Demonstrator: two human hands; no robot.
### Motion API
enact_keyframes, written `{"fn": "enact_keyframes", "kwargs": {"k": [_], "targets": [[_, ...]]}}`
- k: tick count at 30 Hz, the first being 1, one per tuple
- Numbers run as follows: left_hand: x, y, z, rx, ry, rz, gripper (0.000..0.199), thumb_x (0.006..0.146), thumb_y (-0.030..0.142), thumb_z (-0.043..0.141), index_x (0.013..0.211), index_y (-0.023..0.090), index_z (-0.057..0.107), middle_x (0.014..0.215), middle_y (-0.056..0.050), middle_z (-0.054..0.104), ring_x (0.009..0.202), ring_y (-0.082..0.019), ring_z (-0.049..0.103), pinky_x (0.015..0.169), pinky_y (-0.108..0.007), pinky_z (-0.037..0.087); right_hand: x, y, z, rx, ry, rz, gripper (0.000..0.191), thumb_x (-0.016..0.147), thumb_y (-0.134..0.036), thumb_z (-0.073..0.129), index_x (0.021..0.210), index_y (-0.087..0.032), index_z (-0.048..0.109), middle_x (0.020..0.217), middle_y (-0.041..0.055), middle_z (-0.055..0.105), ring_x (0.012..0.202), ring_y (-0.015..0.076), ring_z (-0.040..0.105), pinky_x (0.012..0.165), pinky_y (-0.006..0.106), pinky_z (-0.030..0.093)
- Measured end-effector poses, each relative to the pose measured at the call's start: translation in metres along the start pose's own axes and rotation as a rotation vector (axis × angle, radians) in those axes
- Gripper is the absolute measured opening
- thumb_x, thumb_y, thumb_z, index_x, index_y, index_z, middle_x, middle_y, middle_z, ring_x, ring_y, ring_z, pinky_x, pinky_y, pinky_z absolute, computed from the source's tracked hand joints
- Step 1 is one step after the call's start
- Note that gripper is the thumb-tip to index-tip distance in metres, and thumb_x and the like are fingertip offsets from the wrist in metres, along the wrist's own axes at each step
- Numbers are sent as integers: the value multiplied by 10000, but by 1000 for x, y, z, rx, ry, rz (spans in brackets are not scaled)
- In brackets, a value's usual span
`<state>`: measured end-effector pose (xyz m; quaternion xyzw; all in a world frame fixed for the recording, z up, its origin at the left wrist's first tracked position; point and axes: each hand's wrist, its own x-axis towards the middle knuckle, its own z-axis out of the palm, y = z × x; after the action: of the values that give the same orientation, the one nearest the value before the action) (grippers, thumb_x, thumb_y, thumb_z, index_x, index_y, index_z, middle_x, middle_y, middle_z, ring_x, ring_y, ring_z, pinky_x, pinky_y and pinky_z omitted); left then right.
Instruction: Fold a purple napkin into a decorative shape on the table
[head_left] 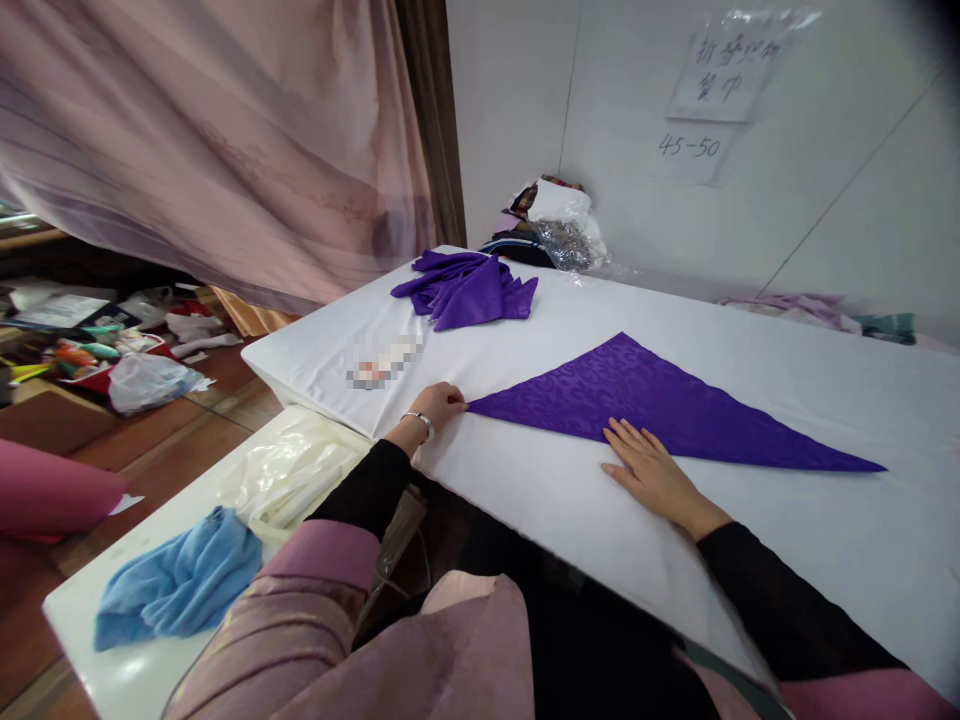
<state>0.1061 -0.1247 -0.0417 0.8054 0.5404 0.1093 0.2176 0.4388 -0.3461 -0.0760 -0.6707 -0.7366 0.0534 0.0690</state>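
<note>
A purple patterned cloth napkin (pixel 637 400), folded into a wide triangle, lies flat on the white-covered table (pixel 540 500). Its peak points away from me and its long edge faces me. My left hand (pixel 441 408), with a silver bracelet at the wrist, pinches the napkin's left tip. Flat on the near edge, around the middle, rests my right hand (pixel 645 470) with its fingers stretched out. Behind my left hand sits a crumpled heap of purple cloth (pixel 469 290).
A lower white surface (pixel 90 600) at left carries a blue cloth (pixel 180 580) and a clear plastic bag (pixel 292 470). Folded fabrics in plastic (pixel 555 215) stand by the wall. A pink curtain (pixel 225 130) hangs at left, above floor clutter (pixel 105 350). A blurred patch covers something on the table.
</note>
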Motion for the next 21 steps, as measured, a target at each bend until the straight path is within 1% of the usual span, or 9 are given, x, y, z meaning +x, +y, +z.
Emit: {"fn": "enact_keyframes", "kwargs": {"k": [7,14,17,19,21], "targets": [[0,-3,-4,27,3,-58,120,718,299,595,773,219,666,866,1,659,799,-149,594,697,-226,450,0,1,1,16,7,-2,648,913,-581,242,1445,-214,275,1505,70,245,1391,244,183,1120,468,179],[-2,-3,-9,18,7,-111,155,733,299,566,809,226,679,878,2,677,814,-151,606,679,-215,444,1,-1,0,5,-6,3,663,913,-585,239,1429,-175,315,1502,88,245,1392,237,183,1122,459,178],[-5,0,-12,15,9,-153,250,782,400,505,813,219,675,775,0,671,717,-151,608,609,-226,435,1,-1,0,0,-1,2,668,912,-588,240,1425,-168,321,1500,88,249,1392,230,186,1123,454,180],[-8,4,-13,19,11,-182,369,814,494,433,782,209,665,697,-8,653,646,-155,599,561,-238,421,1,0,2,1,12,-1,664,912,-589,243,1427,-177,317,1498,85,256,1391,229,191,1121,457,184],[-10,9,-14,29,17,-204,477,829,572,359,748,204,652,677,-20,646,628,-162,601,544,-246,414,1,1,3,7,26,-8,657,912,-587,246,1431,-190,311,1497,81,261,1390,232,194,1120,464,188]]}}
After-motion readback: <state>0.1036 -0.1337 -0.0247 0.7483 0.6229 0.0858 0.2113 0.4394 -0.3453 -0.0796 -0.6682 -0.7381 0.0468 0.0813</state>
